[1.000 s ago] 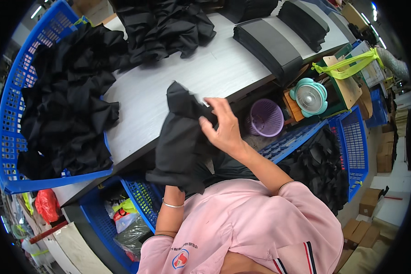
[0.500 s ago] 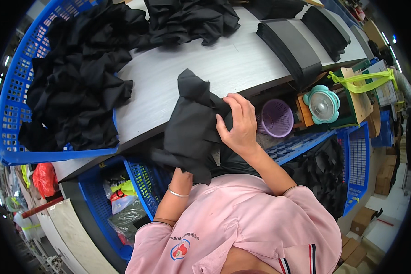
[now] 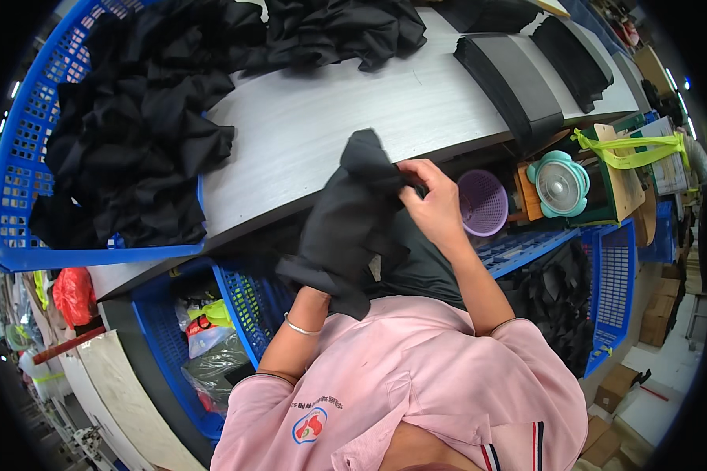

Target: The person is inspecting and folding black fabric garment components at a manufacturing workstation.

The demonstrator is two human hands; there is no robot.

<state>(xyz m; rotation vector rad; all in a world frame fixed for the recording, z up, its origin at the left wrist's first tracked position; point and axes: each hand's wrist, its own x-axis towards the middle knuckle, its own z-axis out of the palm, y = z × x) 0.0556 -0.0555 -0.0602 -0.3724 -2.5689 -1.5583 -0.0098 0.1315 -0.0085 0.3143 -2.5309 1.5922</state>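
Note:
A piece of black fabric (image 3: 334, 224) hangs in front of me at the near edge of the table, draped over my left hand and wrist. That hand is hidden inside or beneath the cloth; only my left forearm (image 3: 305, 310), with a silver bangle, comes out below it. At the cloth's upper right edge, my right hand (image 3: 436, 200) is closed, pinching the fabric between thumb and fingers.
A blue basket (image 3: 102, 259) heaped with black fabric (image 3: 133, 133) stands at the left of the grey table (image 3: 291, 118). Stacked black panels (image 3: 511, 86) lie far right. Below are a purple bin (image 3: 483, 202), a teal fan (image 3: 558, 184) and more blue baskets (image 3: 611, 275).
My right hand has gone from spread fingers beside the cloth to pinching its edge. The fabric's upper end has shifted right.

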